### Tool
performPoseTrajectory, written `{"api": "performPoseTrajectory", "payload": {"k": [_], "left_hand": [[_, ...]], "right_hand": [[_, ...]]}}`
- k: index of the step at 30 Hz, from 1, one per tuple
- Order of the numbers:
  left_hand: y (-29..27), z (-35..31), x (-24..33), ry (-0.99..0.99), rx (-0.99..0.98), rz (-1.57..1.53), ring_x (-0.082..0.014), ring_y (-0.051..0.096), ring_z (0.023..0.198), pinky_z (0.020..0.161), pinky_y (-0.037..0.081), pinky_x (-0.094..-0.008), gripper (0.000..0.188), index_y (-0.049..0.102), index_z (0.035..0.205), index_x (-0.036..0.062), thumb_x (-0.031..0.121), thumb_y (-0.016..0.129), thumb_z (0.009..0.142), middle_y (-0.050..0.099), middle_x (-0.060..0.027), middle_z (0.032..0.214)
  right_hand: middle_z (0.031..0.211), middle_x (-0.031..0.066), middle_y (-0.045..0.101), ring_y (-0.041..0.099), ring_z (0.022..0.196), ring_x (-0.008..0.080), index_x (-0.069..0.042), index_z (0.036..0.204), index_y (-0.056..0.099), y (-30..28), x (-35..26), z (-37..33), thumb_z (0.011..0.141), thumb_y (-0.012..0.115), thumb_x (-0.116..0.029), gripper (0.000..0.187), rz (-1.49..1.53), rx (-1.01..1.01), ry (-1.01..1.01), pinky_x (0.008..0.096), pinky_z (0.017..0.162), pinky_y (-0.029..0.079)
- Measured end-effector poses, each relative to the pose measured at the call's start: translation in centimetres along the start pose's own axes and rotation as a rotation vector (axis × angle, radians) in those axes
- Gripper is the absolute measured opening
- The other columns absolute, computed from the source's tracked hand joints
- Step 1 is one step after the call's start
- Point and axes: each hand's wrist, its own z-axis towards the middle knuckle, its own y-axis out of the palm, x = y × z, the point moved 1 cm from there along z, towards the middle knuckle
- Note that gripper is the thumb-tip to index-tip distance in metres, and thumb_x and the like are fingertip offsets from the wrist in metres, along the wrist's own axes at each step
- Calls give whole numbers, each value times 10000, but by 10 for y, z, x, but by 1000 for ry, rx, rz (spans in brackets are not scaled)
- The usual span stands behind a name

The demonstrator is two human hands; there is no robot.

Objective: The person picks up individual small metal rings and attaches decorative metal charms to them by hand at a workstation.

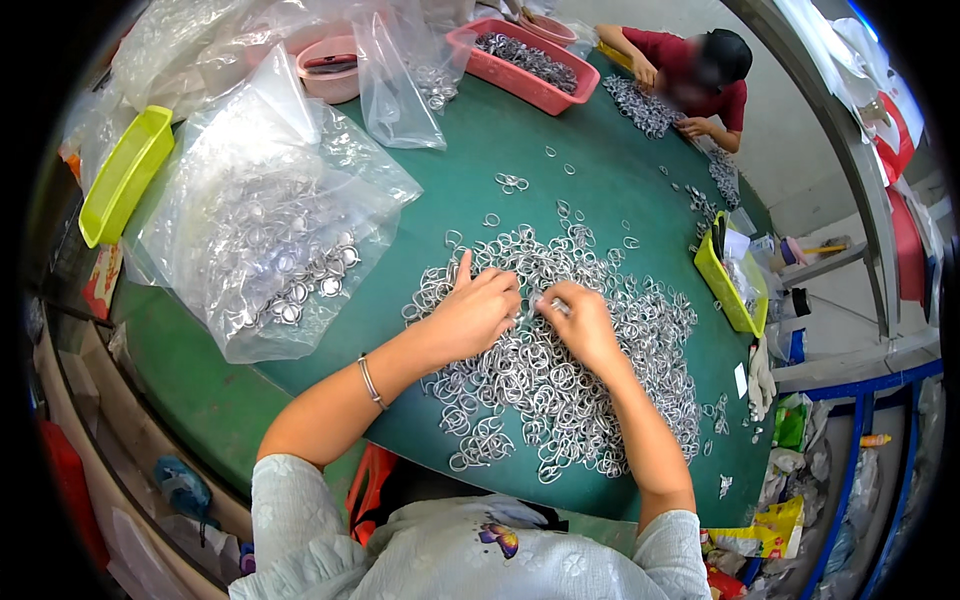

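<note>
We saw a broad heap of small, silver-coloured metal rings (560, 380), spread loosely over the green, smooth-looking surface (470, 170) in front of the person, with a few strays lying apart beyond its far edge. Both hands worked at the upper part of this heap, fingertips near each other. The left hand (494, 308) had its fingers curled inward, with one raised clear of the rest; what lay under them was hidden, so we could not tell whether they gripped a ring. The right hand (571, 316) had thumb and fingers drawn together in a pinch, but we could not tell for certain what, if anything, was clamped there.

We judged each ring light and stiff, too hard to be crushed by a fingertip grip, though the polished-looking metal might slip. The rings overlapped, so we expected neighbours to hook and come along. We thought the best hold was thumb and forefinger across the band of a ring lying on top, eased free before lifting. A sheer, clear plastic bag (372, 190) with silvery metal pieces lay left of the heap; we judged it soft and slippery, best gathered at a loose fold.
</note>
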Motion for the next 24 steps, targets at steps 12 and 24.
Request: {"api": "performPoseTrajectory", "payload": {"k": [12,24], "left_hand": [[-12,9,-19,-271,364,-789,-120,621,696,594,459,-231,193,514,1073,-13,-28,471,886,592,-83,877],[-11,4,5,-433,-30,-1394,-155,587,806,614,500,-268,387,465,1199,22,317,401,957,544,-100,1035]], "right_hand": [[882,147,592,579,665,194,-64,934,478,-29,21,-12,878,503,-82,64,1679,149,562,238,458,442],[934,88,533,537,784,168,-37,1146,453,-36,-35,-20,875,547,-100,293,951,83,304,279,706,453]]}}
